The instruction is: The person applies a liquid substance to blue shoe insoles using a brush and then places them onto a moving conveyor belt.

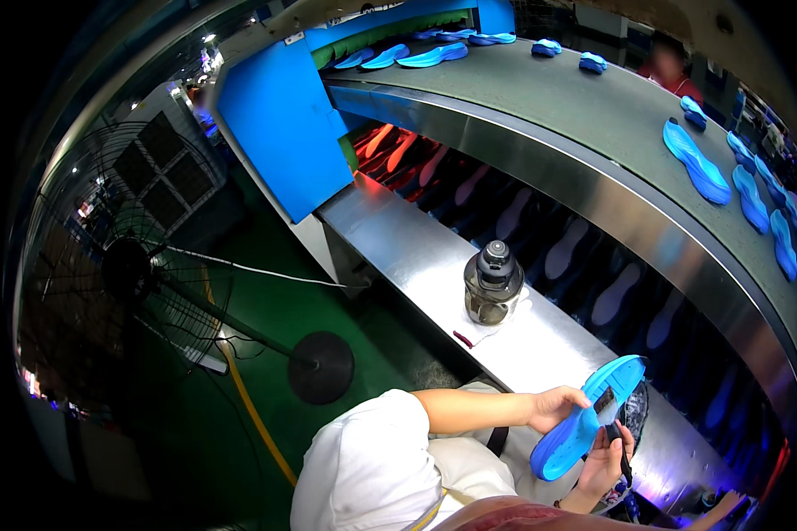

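Note:
A blue shoe sole (562,447) is gripped along its left edge by my left hand (556,409), thumb on the inner face. The sole is tilted, its hollow side toward me. In my right hand (604,465) is a slim black-handled tool (626,456), with a flat, pale and dark head (606,405) against the middle of the sole. The exact kind of tool I cannot make out. Behind the sole's right side is a dark patterned item (635,407), partly hidden. On the steel ledge (540,341) stands a clear, dark-lidded jug (493,283).
Above the ledge, a conveyor belt (540,97) carries several blue soles (695,164). Soles lie on a lower level under red light. A blue machine housing (279,124) stands at the back left, a floor fan (128,270) at the left. Another person's hand (726,504) shows at the lower right.

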Demonstrator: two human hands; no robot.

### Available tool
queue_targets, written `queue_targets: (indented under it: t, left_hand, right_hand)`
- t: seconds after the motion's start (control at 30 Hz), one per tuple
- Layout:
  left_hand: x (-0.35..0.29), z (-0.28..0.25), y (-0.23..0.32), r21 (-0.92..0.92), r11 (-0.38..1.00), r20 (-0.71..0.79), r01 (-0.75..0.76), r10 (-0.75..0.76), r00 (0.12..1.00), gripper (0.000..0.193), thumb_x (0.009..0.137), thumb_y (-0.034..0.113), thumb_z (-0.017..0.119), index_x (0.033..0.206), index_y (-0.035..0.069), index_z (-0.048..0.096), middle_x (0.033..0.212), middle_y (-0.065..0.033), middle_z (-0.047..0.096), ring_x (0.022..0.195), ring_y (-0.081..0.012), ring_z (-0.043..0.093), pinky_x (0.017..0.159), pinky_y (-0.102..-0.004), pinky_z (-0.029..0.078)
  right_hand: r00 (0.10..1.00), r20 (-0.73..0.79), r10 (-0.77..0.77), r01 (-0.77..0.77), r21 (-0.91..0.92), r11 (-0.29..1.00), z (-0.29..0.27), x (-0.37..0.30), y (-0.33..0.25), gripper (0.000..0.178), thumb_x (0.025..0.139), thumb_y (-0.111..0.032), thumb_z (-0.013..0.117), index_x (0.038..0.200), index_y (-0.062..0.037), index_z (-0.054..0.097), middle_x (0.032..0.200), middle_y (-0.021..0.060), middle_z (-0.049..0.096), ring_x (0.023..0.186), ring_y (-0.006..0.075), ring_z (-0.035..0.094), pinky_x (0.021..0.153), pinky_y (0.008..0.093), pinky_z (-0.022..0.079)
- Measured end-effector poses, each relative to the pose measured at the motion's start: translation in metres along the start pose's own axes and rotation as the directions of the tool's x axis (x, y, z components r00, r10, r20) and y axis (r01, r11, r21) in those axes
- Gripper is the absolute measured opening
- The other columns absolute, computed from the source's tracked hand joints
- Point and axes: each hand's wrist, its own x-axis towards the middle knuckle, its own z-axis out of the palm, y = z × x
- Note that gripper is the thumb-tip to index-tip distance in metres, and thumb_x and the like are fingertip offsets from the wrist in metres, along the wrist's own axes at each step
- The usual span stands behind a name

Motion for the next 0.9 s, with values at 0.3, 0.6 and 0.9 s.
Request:
queue_targets:
  t: [0.3, 0.6, 0.9]
  left_hand:
    - [0.013, 0.004, 0.018, -0.104, 0.991, 0.136, -0.08, 0.094, 0.986, 0.079, 0.077, 0.069, 0.027, 0.13, 0.011, 0.033, 0.123, -0.0122, 0.045, 0.109, -0.0275, 0.046, 0.093, -0.0432, 0.037]
    - [0.012, 0.043, 0.021, 0.152, 0.977, -0.075, -0.148, 0.161, 0.984, 0.09, 0.074, 0.073, 0.006, 0.124, 0.004, 0.036, 0.108, -0.0173, 0.051, 0.095, -0.0307, 0.053, 0.081, -0.0436, 0.044]
    - [0.021, 0.043, 0.008, 0.237, 0.924, -0.344, -0.301, 0.37, 0.863, 0.079, 0.079, 0.068, 0.007, 0.12, 0.008, 0.039, 0.105, -0.013, 0.052, 0.094, -0.0266, 0.053, 0.085, -0.0396, 0.042]
  right_hand:
    - [0.992, 0.112, -0.053, 0.059, -0.051, 0.997, -0.004, 0.03, 0.002, 0.026, 0.082, -0.007, 0.05, 0.107, 0.0009, 0.051, 0.109, 0.0158, 0.054, 0.102, 0.0244, 0.052, 0.088, 0.038, 0.041]
    - [1.0, -0.01, -0.013, 0.013, -0.021, 1.0, 0.034, 0.056, -0.018, 0.018, 0.08, -0.005, 0.056, 0.096, 0.0032, 0.056, 0.091, 0.0128, 0.061, 0.077, 0.017, 0.06, 0.073, 0.0289, 0.049]
    - [0.977, 0.047, -0.206, 0.189, -0.629, 0.754, 0.062, 0.062, -0.016, 0.015, 0.076, -0.002, 0.059, 0.09, 0.0019, 0.061, 0.086, 0.0095, 0.064, 0.077, 0.0137, 0.061, 0.068, 0.0224, 0.047]
